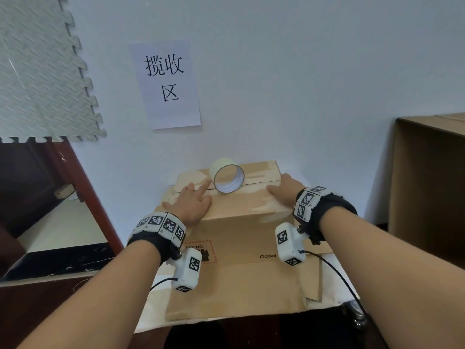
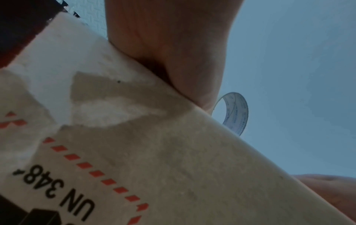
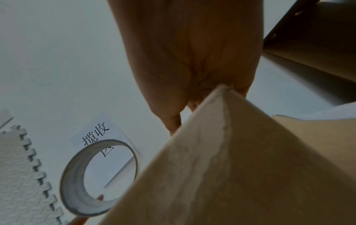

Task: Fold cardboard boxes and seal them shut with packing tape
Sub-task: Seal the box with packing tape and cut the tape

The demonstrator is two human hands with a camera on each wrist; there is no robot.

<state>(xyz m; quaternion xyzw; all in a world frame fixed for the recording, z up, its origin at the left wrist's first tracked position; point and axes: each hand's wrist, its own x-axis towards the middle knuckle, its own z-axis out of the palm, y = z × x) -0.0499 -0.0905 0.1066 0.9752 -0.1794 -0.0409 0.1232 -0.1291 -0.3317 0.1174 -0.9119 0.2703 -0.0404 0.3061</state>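
Observation:
A brown cardboard box (image 1: 241, 250) stands on the table in front of me, its top flaps folded down. My left hand (image 1: 191, 201) lies flat on the near top flap at the left, fingers straight, the index finger reaching toward the tape roll. My right hand (image 1: 284, 186) presses flat on the top at the right edge. A roll of pale packing tape (image 1: 227, 178) stands on edge on top of the box between my hands. The roll (image 3: 98, 176) shows in the right wrist view too, and in the left wrist view the roll (image 2: 236, 113) peeks past the box edge.
A large open cardboard box (image 1: 427, 185) stands at the right. Flat cardboard sheets (image 1: 312, 280) lie under the box on the white table (image 1: 297, 172). A paper sign (image 1: 166, 84) and a foam mat (image 1: 42, 71) hang on the wall behind. Dark wooden furniture (image 1: 50, 298) is at the left.

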